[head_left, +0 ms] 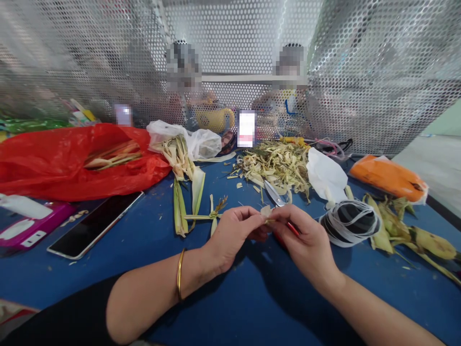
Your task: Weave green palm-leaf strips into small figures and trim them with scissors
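My left hand (232,231) and my right hand (309,242) meet over the middle of the table. Both are closed in a pinch on a small pale piece of corn husk (266,212). Beneath my right fingers lies a pair of scissors (274,193), with red handles partly hidden by that hand. To the left of my left hand, narrow husk strips (213,215) form a knotted cross. Farther left, longer green-and-cream husks (179,211) lie flat. Behind the scissors spreads a heap of shredded husk trimmings (279,163).
A black phone (95,225) and a red plastic bag (72,161) with husks lie left. White cord wound on a dark core (349,223), dried husks (414,235) and an orange packet (389,177) lie right. Behind a perforated screen (237,43), two people sit opposite.
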Motion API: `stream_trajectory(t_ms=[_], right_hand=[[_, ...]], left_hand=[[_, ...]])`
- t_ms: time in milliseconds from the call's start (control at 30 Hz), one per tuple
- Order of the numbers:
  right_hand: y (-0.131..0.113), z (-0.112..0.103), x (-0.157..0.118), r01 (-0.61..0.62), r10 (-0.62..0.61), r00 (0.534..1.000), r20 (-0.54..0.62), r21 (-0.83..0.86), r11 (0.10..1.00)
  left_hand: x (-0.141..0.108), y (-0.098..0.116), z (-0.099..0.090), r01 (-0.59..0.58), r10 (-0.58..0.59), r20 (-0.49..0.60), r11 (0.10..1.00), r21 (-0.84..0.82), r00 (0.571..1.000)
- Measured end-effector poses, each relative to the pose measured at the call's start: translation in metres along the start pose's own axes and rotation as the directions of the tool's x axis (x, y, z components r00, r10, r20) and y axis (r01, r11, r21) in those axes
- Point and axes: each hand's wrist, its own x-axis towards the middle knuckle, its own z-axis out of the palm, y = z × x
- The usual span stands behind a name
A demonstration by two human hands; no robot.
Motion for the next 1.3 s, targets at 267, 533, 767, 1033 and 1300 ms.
stream_trajectory(t_ms=[267,533,767,1033,1300], right_hand=[[-0.0037,0.0024,0.0016,-0.097,0.102,0.994,-0.031,0.135,0.986],[-0.0084,0.0023,0.0011,-0.192,0.201,0.979,-0.032,0.189,0.963],[-0.0076,0.003,0.0011,-0.208,0.218,0.976,-0.027,0.208,0.956],[-0.0068,0.0015,0.0046,-0.211,0.22,0.975,-0.019,0.218,0.953],[-0.0031,0.0006,0.001,-0.094,0.094,0.996,0.006,0.103,0.99]], left_hand=[[0.0,-0.0001,0.0011,-0.084,0.086,-0.031,0.995,0.062,0.996],[-0.0001,0.0009,0.001,-0.166,0.172,-0.021,0.974,0.156,0.985],[0.0,-0.0004,0.0001,-0.217,0.226,-0.008,0.944,0.247,0.974],[-0.0006,-0.0029,-0.0043,-0.292,0.288,0.067,0.881,0.373,0.955],[0.0002,0.0002,0.0006,-0.145,0.149,-0.011,0.971,0.188,0.989]])
